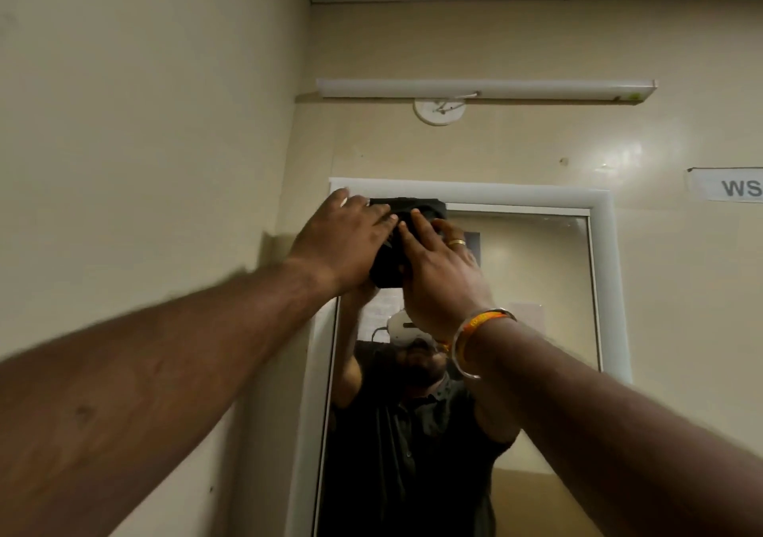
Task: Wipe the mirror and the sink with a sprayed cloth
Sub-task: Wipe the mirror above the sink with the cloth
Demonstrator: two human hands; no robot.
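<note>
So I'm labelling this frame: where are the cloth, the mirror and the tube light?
cloth (406, 208): head view, dark top edge above the fingers.
mirror (536, 272): head view, bare glass right of the hands.
tube light (485, 88): head view, middle of the white casing.

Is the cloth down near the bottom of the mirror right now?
No, both the left hand and the right hand press the dark cloth against the top left corner of the mirror, at its white frame.
</note>
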